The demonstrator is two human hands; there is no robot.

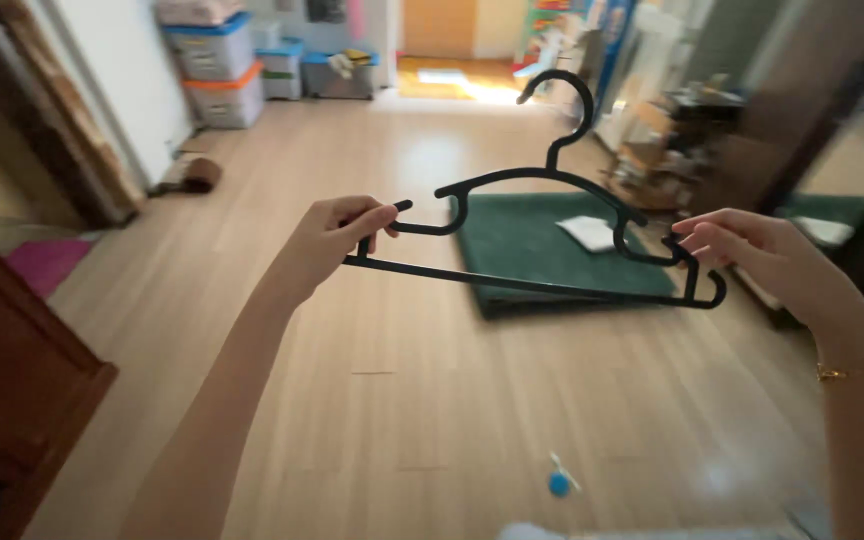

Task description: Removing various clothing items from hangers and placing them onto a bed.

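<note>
Black plastic hanger is up in the air over the wooden floor, long axis running left to right, hook pointing up and away. Left hand pinches its left tip, right hand grips the right end; both equally near.

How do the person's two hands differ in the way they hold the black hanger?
The left hand pinches its end of the black hanger with fingers curled tight; the right hand grips the other end with fingers more extended. The left hand sits a little higher in the picture than the right hand. A gold bracelet circles the right wrist; the left wrist is bare. Both hands hold the hanger up over the wooden floor.
</note>
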